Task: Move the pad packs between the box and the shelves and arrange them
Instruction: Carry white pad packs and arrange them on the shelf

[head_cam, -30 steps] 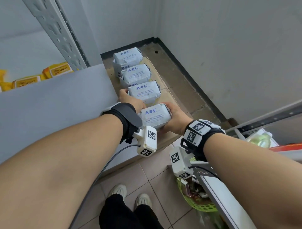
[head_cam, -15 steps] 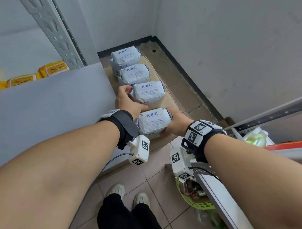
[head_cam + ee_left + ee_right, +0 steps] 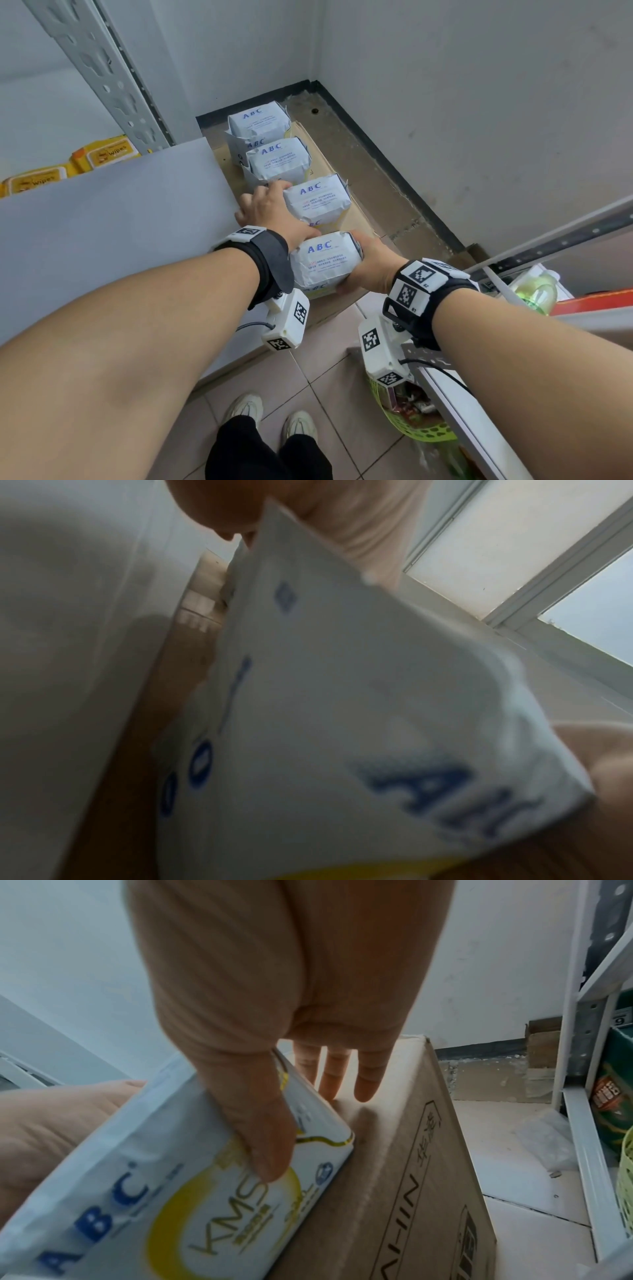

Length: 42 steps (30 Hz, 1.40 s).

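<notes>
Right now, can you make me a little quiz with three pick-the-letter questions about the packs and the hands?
1. Where do the white plastic ABC pad packs stand?
A. in the green basket
B. on the brown cardboard box
C. on the floor tiles

2. How many white packs show in the head view?
A. two
B. four
C. seven

3. What is the right hand doing?
A. holding the nearest pack
B. hanging free
C. touching the yellow wipes packs

Answers:
1 B, the row sits on the box top.
2 B, four packs line up from the corner to the hands.
3 A, the right wrist view shows its thumb pressed on the pack's front and fingers behind it; the left hand is at the other side.
</notes>
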### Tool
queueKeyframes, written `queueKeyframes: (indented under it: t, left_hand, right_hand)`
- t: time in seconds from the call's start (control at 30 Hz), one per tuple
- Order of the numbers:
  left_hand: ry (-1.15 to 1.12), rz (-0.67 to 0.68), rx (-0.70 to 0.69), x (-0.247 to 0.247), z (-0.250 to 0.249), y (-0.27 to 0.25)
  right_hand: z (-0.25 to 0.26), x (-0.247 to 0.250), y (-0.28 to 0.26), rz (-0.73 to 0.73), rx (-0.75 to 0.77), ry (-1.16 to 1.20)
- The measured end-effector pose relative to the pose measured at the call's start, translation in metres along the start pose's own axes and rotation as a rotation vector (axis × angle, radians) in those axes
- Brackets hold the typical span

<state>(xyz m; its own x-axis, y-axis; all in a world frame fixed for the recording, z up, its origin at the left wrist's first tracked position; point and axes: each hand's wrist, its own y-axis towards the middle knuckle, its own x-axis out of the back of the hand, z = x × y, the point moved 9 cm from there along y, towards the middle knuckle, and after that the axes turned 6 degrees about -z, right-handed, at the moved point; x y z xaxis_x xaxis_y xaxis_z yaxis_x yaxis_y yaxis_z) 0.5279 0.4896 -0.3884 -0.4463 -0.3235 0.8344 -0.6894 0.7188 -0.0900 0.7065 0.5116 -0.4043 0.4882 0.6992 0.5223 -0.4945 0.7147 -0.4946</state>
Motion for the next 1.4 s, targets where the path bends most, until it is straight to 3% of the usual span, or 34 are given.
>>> queueKeyframes:
  t: [0.23, 0.37, 0.53, 0.63, 0.87, 1.07, 1.27, 1.4]
  left_hand:
    - [-0.232, 0.082, 0.138, 0.006, 0.013, -0.008]
    - [-0.343, 0.07, 0.229, 0.044, 0.016, -0.011]
    - [-0.629, -0.014, 0.361, 0.137, 0.019, -0.007]
    - [-0.848, -0.091, 0.46, 0.204, 0.035, -0.011]
    - [-1.106, -0.251, 0.558, 0.369, 0.094, -0.058]
    - [-1.23, -0.399, 0.545, 0.484, 0.155, -0.123]
    - [-1.256, -0.474, 0.443, 0.587, 0.231, -0.183]
    - [-1.233, -0.445, 0.394, 0.648, 0.297, -0.212]
  right_hand:
    - [0.005, 0.005, -0.007, 0.058, -0.066, 0.056]
    - [0.048, 0.012, -0.024, 0.173, -0.034, 0.149]
    - [0.131, 0.013, -0.062, 0.371, -0.009, 0.285]
    - [0.185, 0.018, -0.084, 0.381, -0.001, 0.401]
    - [0.332, 0.001, -0.14, 0.419, 0.151, 0.622]
    - [0.44, -0.061, -0.203, 0.513, 0.296, 0.643]
    - [0.522, -0.157, -0.272, 0.646, 0.363, 0.622]
    - [0.558, -0.228, -0.307, 0.566, 0.381, 0.561]
